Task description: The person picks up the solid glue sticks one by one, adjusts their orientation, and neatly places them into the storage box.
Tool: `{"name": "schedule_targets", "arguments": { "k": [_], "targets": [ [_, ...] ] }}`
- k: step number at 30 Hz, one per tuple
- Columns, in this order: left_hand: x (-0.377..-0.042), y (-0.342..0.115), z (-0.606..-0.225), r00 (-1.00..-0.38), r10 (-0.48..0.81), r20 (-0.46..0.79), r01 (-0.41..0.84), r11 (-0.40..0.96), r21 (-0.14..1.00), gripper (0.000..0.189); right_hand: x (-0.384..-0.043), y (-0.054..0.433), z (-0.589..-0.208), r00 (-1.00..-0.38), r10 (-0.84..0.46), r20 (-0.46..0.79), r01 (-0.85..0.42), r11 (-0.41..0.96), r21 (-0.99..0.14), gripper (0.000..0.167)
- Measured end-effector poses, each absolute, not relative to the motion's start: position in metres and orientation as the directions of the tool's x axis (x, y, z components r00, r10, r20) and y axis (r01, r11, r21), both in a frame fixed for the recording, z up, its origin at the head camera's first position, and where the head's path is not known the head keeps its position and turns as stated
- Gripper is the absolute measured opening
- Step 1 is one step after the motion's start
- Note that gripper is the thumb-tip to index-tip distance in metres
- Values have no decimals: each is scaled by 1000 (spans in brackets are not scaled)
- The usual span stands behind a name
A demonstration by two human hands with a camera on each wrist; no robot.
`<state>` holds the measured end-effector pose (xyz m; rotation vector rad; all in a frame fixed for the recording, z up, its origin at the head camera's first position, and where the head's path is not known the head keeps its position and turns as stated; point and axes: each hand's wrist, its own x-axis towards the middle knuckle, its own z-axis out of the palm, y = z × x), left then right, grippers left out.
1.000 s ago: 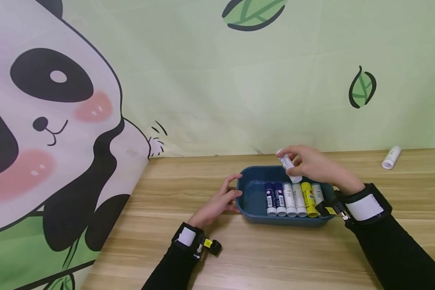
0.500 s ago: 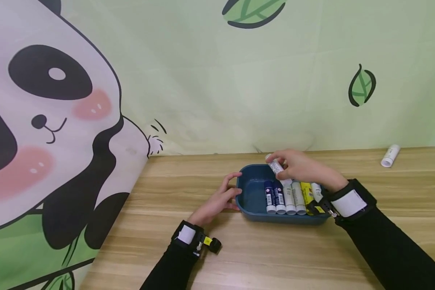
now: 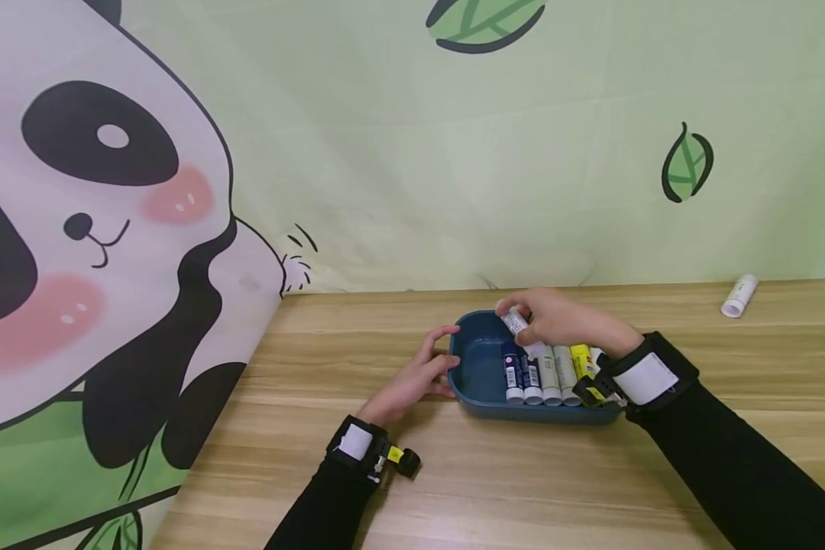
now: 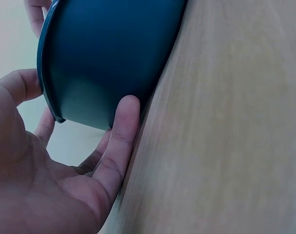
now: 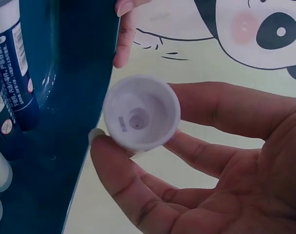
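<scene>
My right hand (image 3: 557,317) pinches a white glue stick (image 3: 514,321), tilted above the back of a blue tray (image 3: 477,374). In the right wrist view, the round hollow end of this stick faces the camera, held between thumb and fingers. Two navy glue sticks (image 3: 512,374), white ones (image 3: 550,380) and a yellow one (image 3: 581,359) lie side by side in the tray. The hand and wrist strap partly cover the right end of the row. My left hand (image 3: 409,382) touches the tray's left side with spread, fairly straight fingers, seen against the outer wall (image 4: 109,63) in the left wrist view.
Another white glue stick (image 3: 739,296) lies alone at the back right of the wooden table (image 3: 522,481). A green cloth backdrop (image 3: 385,191) with a printed panda rises behind the table. The tray's left part shows bare floor beside the navy sticks.
My right hand has moved left and slightly toward me with the white glue stick, from over the tray's middle toward its left part. My left hand stays at the tray's side.
</scene>
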<state>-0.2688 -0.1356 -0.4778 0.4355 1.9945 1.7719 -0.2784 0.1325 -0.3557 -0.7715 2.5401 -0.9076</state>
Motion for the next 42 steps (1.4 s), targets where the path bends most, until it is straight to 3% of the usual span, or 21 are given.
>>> {"name": "schedule_targets", "arguments": {
  "k": [9,16,30,42],
  "targets": [
    [-269,-137,-477,-857,502,-115,-46,149,988,57,-283,123,-357,-724,-660,-201,-414,649,-638,48],
    [-269,-137,-477,-854,508,-112,-43,146,988,58,-285,117,-358,-703,-652,-286,-391,689,-610,51],
    [-268,-137,-477,-855,504,-124,-60,140,988,57,-287,98,-362,-698,-587,-411,-364,785,-502,51],
    [-269,-138,-477,-852,507,-128,-64,142,988,57,-286,80,-370,-737,-505,-448,-338,851,-403,42]
  ]
}}
